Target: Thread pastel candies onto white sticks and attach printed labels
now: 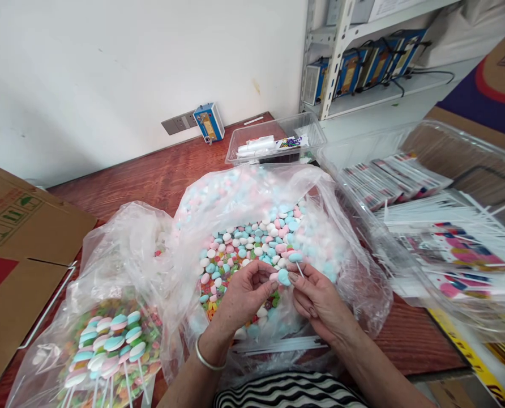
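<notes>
My left hand (244,293) pinches a blue round candy (283,277) at its fingertips. My right hand (316,298) holds a thin white stick (299,269) that carries a blue candy (295,256) at its top, right beside the left hand's candy. Both hands hover over an open clear plastic bag (218,198) full of loose pink, blue and white candies (252,241). More white sticks (278,344) lie under my wrists.
A second clear bag (108,266) at the left holds finished candy lollipops (108,340). Cardboard boxes (18,249) stand at far left. A clear tray (278,141) sits behind; bins of packaged wrappers (439,238) fill the right. A metal shelf (337,56) stands at the back.
</notes>
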The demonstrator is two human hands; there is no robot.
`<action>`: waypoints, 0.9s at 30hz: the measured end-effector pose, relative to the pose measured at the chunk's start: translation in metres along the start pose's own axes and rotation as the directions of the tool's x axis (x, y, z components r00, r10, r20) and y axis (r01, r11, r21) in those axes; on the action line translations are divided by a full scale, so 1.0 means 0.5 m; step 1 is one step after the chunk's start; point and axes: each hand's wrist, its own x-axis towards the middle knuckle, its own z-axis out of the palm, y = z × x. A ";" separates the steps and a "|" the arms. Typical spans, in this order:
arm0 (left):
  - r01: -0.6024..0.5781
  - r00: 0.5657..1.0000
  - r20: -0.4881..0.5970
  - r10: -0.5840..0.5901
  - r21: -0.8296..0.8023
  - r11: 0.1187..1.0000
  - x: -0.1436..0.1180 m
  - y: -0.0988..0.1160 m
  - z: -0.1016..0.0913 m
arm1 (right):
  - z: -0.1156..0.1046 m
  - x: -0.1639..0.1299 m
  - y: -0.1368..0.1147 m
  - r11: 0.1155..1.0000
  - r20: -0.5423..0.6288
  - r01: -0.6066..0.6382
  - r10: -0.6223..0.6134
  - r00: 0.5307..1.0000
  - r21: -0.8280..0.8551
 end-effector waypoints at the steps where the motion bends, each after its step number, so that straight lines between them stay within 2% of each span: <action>1: 0.005 1.000 -0.014 -0.005 -0.030 1.000 0.000 0.001 0.002 | 0.000 0.000 0.000 1.000 0.002 -0.001 0.001 1.000 -0.003; 5: 0.056 0.997 -0.034 -0.063 -0.172 0.984 -0.001 0.002 0.003 | 0.001 -0.003 0.002 1.000 0.007 -0.001 0.002 1.000 -0.023; 12: 0.099 0.995 0.007 -0.101 -0.286 0.953 -0.001 -0.010 0.000 | 0.007 -0.003 0.009 0.994 -0.030 0.033 -0.036 0.999 -0.105; 16: 0.102 0.994 -0.007 -0.109 -0.290 0.951 -0.002 -0.013 0.001 | 0.004 -0.003 0.011 0.980 -0.085 0.110 -0.125 0.989 -0.167; 19: 0.083 0.993 -0.053 -0.102 -0.282 0.956 -0.002 -0.016 0.001 | -0.001 -0.008 0.011 0.940 -0.111 0.151 -0.193 0.975 -0.306; 23: 0.068 0.995 -0.050 -0.086 -0.298 0.952 -0.003 -0.019 0.001 | -0.004 -0.015 0.011 0.851 -0.058 0.147 -0.203 0.977 -0.505; 27: 0.073 0.996 -0.022 -0.086 -0.342 0.937 -0.004 -0.018 0.006 | -0.001 -0.014 0.010 0.878 0.047 0.179 -0.176 0.983 -0.445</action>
